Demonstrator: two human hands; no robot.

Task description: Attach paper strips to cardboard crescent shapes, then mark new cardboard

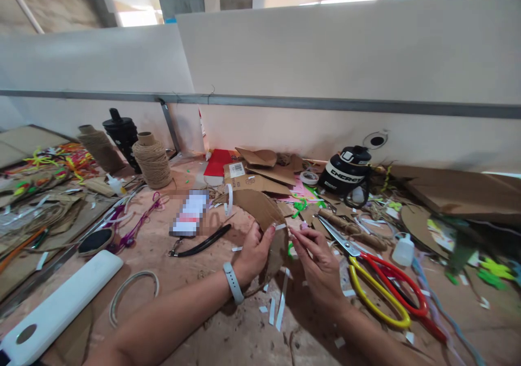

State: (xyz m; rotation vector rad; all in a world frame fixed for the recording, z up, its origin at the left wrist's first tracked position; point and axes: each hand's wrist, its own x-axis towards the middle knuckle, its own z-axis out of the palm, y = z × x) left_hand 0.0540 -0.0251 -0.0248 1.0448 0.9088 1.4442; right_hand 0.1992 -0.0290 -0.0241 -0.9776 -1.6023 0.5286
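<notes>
A curved piece of brown cardboard is gripped along its inner edge by my left hand, thumb on top. Across the cardboard, just beyond that thumb, lies a short white strip. My right hand is at the cardboard's right edge, thumb and fingers pinched close to the strip's end; whatever is between them is too small to make out. A white ring of tape stands at the cardboard's left end. Below the hands, loose white strips lie on the table.
Large scissors with red and yellow handles lie open to the right. A black jug, a glue bottle and cardboard scraps surround them. Left are a phone, twine spools and a long white device. A partition stands behind.
</notes>
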